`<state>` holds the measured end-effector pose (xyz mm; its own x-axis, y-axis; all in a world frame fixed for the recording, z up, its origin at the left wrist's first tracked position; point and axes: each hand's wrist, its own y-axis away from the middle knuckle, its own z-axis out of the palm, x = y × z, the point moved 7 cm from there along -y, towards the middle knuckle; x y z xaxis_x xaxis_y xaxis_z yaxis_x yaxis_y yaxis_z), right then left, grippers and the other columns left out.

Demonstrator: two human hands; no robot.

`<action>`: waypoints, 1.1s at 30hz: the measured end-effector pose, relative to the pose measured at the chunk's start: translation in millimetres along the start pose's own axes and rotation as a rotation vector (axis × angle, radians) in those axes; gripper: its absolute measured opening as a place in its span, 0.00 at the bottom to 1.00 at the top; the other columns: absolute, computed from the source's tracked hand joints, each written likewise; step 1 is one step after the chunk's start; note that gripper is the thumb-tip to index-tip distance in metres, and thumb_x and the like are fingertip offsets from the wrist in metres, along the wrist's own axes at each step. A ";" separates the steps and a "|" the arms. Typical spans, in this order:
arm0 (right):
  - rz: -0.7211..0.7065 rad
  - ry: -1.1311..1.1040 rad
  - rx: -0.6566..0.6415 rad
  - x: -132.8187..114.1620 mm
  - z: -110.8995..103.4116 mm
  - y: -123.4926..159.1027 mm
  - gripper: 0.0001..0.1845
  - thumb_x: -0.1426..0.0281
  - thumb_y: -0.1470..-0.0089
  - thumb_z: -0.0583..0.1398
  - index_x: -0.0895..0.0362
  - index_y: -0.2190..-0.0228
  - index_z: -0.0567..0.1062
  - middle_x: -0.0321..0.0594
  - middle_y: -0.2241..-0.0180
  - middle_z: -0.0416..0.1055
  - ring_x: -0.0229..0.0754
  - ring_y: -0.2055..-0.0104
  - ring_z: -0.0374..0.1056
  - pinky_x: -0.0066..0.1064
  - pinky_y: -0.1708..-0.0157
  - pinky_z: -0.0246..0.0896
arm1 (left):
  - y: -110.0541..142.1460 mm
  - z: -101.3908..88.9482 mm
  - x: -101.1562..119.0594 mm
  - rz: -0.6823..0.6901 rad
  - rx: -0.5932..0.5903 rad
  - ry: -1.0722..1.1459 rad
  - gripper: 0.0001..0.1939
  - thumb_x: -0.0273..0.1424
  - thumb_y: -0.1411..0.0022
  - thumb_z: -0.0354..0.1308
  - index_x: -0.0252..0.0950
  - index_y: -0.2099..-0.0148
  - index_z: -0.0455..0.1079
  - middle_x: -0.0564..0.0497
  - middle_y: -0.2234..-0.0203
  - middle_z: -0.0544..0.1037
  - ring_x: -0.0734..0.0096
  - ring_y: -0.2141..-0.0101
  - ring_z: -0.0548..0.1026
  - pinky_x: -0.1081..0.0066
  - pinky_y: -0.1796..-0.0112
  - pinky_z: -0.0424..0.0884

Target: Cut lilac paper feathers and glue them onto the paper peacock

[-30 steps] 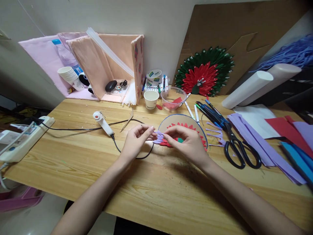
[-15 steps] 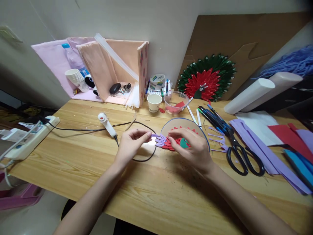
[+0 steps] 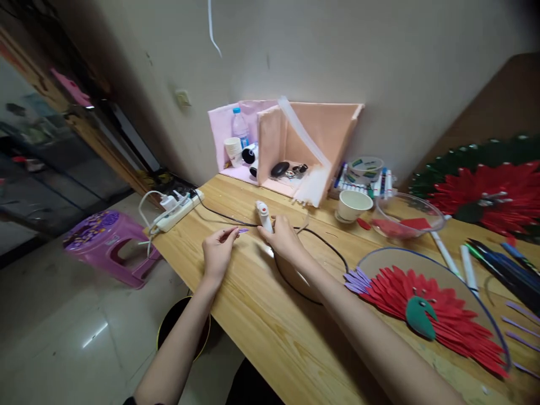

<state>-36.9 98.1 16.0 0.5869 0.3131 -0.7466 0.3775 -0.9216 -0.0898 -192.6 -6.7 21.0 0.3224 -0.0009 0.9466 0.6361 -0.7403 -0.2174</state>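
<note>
My left hand (image 3: 217, 253) is over the table's left part, with finger and thumb pinching a small purple petal strip (image 3: 243, 230). My right hand (image 3: 284, 239) is closed around the handle of a white corded glue gun (image 3: 264, 212), whose back end shows a red dot. The gun's nozzle is not visible. To the right, under and beyond my right forearm, lies a round board with a blue rim (image 3: 392, 251). It carries red petals (image 3: 459, 312), a green bird-like head piece (image 3: 421, 316) and a cluster of purple petals (image 3: 358, 280) at its left edge.
A black cord (image 3: 333, 250) loops on the table, near a power strip (image 3: 179, 211). Behind stand a pink divided shelf (image 3: 312, 129), a paper cup (image 3: 354, 206) and a clear bowl (image 3: 407, 211). Pens (image 3: 502, 264) lie right; a pink stool (image 3: 113, 247) is beyond the left edge.
The view has swung left. My right hand has left the round board and taken hold of the glue gun. My left hand has moved left, away from the board, with the purple strip.
</note>
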 end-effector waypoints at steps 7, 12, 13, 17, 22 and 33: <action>-0.061 -0.132 -0.036 -1.5 29.6 4.4 0.17 0.63 0.44 0.49 0.61 0.65 0.72 0.44 0.71 0.73 0.43 0.69 0.68 0.30 0.70 0.59 | -17.1 -12.4 -26.8 -0.049 0.060 0.068 0.11 0.34 0.49 0.61 0.32 0.65 0.77 0.46 0.69 0.80 0.68 0.69 0.77 0.69 0.62 0.72; -0.066 -0.384 -0.145 9.4 29.7 51.9 0.21 0.57 0.45 0.51 0.61 0.63 0.72 0.39 0.75 0.70 0.42 0.72 0.66 0.29 0.73 0.60 | -19.6 -13.2 -44.1 -0.131 0.077 0.121 0.11 0.33 0.51 0.62 0.30 0.66 0.76 0.45 0.71 0.80 0.67 0.70 0.77 0.68 0.64 0.73; -0.051 -0.423 -0.176 11.1 31.4 58.9 0.21 0.57 0.45 0.51 0.61 0.62 0.72 0.38 0.76 0.69 0.40 0.75 0.65 0.29 0.75 0.60 | -19.4 -12.8 -46.1 -0.145 0.078 0.131 0.11 0.33 0.51 0.62 0.30 0.66 0.76 0.45 0.71 0.80 0.67 0.70 0.78 0.68 0.64 0.74; -0.026 -0.498 -0.228 11.6 35.5 70.2 0.21 0.55 0.45 0.51 0.60 0.64 0.71 0.34 0.80 0.65 0.38 0.81 0.62 0.28 0.81 0.58 | -16.4 -10.3 -48.5 -0.184 0.069 0.165 0.11 0.33 0.51 0.63 0.31 0.67 0.76 0.45 0.71 0.80 0.68 0.71 0.78 0.67 0.63 0.74; -0.037 -0.434 -0.216 11.6 35.9 67.4 0.19 0.56 0.45 0.50 0.59 0.69 0.70 0.34 0.82 0.64 0.39 0.81 0.62 0.28 0.80 0.57 | -11.0 -7.4 -46.9 -0.194 0.054 0.175 0.10 0.33 0.52 0.63 0.32 0.67 0.76 0.47 0.72 0.80 0.68 0.70 0.77 0.68 0.63 0.73; -0.050 -0.390 -0.205 11.9 34.4 68.0 0.16 0.58 0.45 0.50 0.58 0.72 0.68 0.33 0.83 0.64 0.38 0.82 0.62 0.27 0.81 0.55 | -7.9 -3.9 -44.1 -0.207 0.047 0.217 0.11 0.33 0.53 0.64 0.31 0.67 0.76 0.47 0.72 0.80 0.69 0.71 0.77 0.67 0.63 0.74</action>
<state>-28.9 31.3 -21.7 0.2653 0.2102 -0.9410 0.5556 -0.8309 -0.0289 -214.6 -3.5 -18.1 0.0280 -0.0007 0.9996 0.7062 -0.7078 -0.0203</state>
